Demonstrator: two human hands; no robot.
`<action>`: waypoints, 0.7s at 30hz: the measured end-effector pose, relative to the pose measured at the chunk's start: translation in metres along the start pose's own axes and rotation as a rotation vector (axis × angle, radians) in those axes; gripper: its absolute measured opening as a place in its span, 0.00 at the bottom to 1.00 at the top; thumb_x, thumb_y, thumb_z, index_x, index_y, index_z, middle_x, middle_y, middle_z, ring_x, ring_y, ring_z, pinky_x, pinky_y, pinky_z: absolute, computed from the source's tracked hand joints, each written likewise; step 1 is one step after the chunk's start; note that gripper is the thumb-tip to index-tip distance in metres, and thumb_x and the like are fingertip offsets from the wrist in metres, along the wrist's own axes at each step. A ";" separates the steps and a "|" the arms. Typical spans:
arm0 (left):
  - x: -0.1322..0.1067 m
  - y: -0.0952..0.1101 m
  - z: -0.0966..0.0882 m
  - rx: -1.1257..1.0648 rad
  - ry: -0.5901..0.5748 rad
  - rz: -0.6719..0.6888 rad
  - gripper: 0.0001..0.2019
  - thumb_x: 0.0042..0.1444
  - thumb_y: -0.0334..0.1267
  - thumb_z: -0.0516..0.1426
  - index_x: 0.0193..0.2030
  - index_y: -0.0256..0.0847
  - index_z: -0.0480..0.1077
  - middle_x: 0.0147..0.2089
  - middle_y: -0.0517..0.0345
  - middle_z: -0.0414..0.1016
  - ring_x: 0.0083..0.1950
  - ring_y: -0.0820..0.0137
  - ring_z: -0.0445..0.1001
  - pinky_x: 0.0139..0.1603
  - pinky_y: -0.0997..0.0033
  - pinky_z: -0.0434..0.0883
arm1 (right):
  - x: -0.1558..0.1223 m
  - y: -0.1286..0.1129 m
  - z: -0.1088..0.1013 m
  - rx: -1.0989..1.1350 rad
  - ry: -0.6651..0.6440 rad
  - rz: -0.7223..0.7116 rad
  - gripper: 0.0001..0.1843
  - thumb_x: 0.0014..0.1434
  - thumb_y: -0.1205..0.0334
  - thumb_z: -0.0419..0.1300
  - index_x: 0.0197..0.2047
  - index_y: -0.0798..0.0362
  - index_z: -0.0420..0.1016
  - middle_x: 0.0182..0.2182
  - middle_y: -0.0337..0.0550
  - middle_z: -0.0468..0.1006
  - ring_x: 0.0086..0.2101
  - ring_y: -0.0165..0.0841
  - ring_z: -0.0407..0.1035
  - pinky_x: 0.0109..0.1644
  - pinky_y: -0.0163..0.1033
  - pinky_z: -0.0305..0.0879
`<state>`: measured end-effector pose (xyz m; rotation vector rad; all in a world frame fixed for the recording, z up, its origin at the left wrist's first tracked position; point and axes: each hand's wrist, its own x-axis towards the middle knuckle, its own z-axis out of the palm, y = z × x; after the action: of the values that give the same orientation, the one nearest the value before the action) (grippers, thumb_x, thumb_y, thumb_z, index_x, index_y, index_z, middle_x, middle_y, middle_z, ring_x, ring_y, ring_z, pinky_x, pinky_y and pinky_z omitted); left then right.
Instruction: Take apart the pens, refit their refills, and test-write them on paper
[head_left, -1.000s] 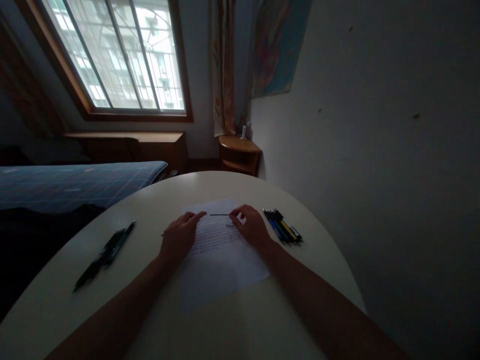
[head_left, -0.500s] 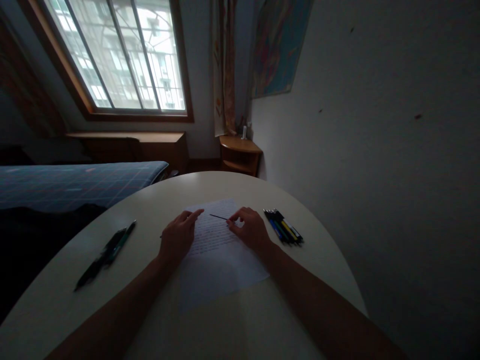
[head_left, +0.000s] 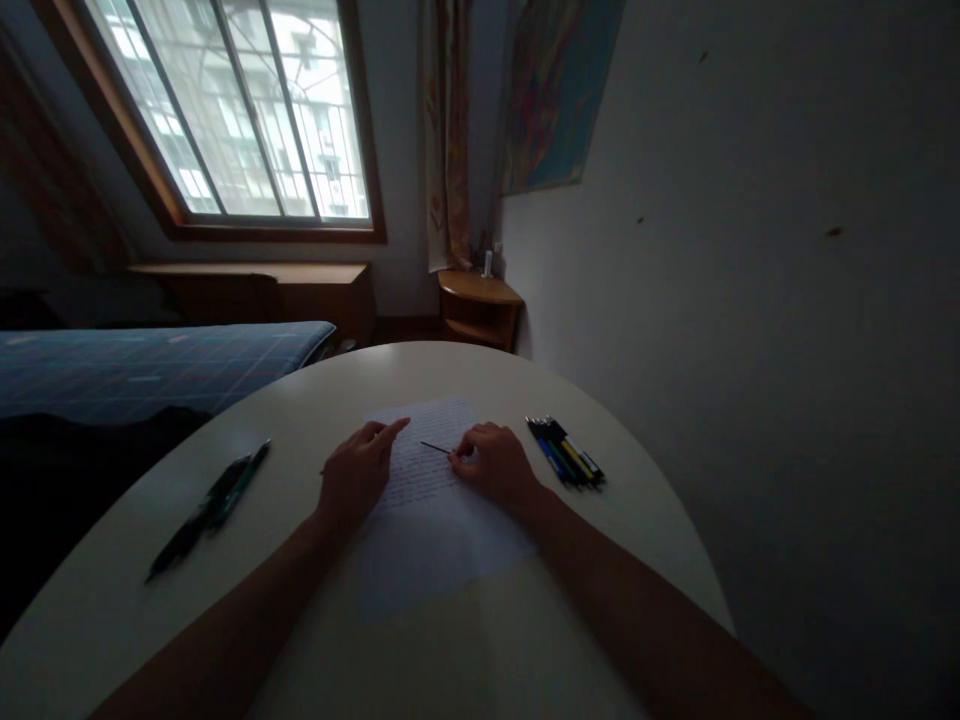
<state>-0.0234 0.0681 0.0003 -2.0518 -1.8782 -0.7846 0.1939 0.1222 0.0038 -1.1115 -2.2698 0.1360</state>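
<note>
The right hand (head_left: 495,462) pinches a slim dark rod (head_left: 434,447) over the paper (head_left: 442,550); a slack pinch could drop it; the left hand's (head_left: 358,468) grip I can't tell.

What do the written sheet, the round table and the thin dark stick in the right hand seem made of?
Sheet: matte paper, thin, with lines of writing.
Table: perhaps laminate, its smooth pale top showing a faint sheen.
Stick: possibly plastic, straight and slim; too small to judge finish.
</note>
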 end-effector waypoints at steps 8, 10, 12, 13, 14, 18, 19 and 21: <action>-0.001 0.000 0.003 -0.041 0.056 0.015 0.18 0.65 0.35 0.49 0.59 0.48 0.69 0.45 0.55 0.77 0.40 0.68 0.76 0.40 0.71 0.71 | 0.000 -0.001 -0.001 -0.031 -0.027 0.005 0.06 0.52 0.59 0.67 0.28 0.51 0.76 0.29 0.41 0.79 0.34 0.34 0.70 0.40 0.40 0.58; -0.001 0.000 0.004 -0.050 0.072 0.003 0.18 0.65 0.35 0.49 0.60 0.45 0.67 0.47 0.53 0.77 0.42 0.66 0.76 0.42 0.69 0.71 | 0.000 -0.001 -0.002 -0.035 -0.030 0.007 0.07 0.52 0.59 0.67 0.28 0.51 0.76 0.29 0.41 0.79 0.34 0.34 0.70 0.40 0.40 0.57; 0.000 0.000 0.005 -0.067 0.082 -0.007 0.17 0.65 0.35 0.49 0.58 0.42 0.67 0.49 0.51 0.77 0.44 0.65 0.76 0.45 0.67 0.71 | 0.000 0.000 -0.001 -0.037 -0.030 0.005 0.07 0.52 0.58 0.67 0.29 0.51 0.76 0.29 0.41 0.79 0.34 0.34 0.70 0.40 0.39 0.57; 0.000 0.000 0.006 -0.080 0.083 -0.008 0.16 0.65 0.35 0.49 0.57 0.41 0.67 0.49 0.51 0.77 0.45 0.65 0.76 0.46 0.66 0.71 | 0.000 0.000 -0.001 -0.040 -0.028 0.002 0.07 0.52 0.58 0.67 0.29 0.51 0.76 0.29 0.41 0.79 0.34 0.34 0.69 0.40 0.39 0.57; 0.000 -0.001 0.006 -0.094 0.082 -0.005 0.14 0.65 0.35 0.49 0.55 0.40 0.68 0.48 0.51 0.77 0.45 0.64 0.76 0.46 0.65 0.72 | 0.000 0.001 0.000 -0.046 -0.024 0.000 0.07 0.52 0.58 0.67 0.28 0.51 0.76 0.29 0.41 0.78 0.33 0.34 0.69 0.40 0.40 0.57; 0.001 -0.001 0.007 -0.114 0.094 0.012 0.11 0.64 0.36 0.50 0.49 0.40 0.70 0.45 0.52 0.78 0.42 0.65 0.76 0.46 0.64 0.72 | -0.001 0.003 0.002 -0.065 -0.009 -0.007 0.08 0.53 0.56 0.67 0.28 0.51 0.76 0.29 0.41 0.78 0.33 0.35 0.69 0.39 0.40 0.58; 0.001 -0.001 0.008 -0.109 0.097 0.022 0.10 0.64 0.36 0.50 0.48 0.41 0.70 0.45 0.52 0.78 0.42 0.64 0.76 0.46 0.64 0.71 | -0.001 0.003 0.002 -0.064 -0.010 -0.008 0.08 0.53 0.56 0.67 0.28 0.51 0.76 0.29 0.41 0.78 0.34 0.35 0.69 0.40 0.40 0.58; 0.000 -0.001 0.008 -0.092 0.097 0.053 0.10 0.64 0.35 0.51 0.48 0.41 0.70 0.45 0.52 0.78 0.43 0.64 0.76 0.47 0.63 0.71 | -0.001 0.003 0.002 -0.061 -0.017 -0.007 0.08 0.53 0.57 0.67 0.29 0.51 0.76 0.30 0.41 0.78 0.34 0.35 0.69 0.40 0.40 0.58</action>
<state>-0.0227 0.0725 -0.0062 -2.0690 -1.7590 -0.9559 0.1958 0.1241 0.0009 -1.1378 -2.3066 0.0748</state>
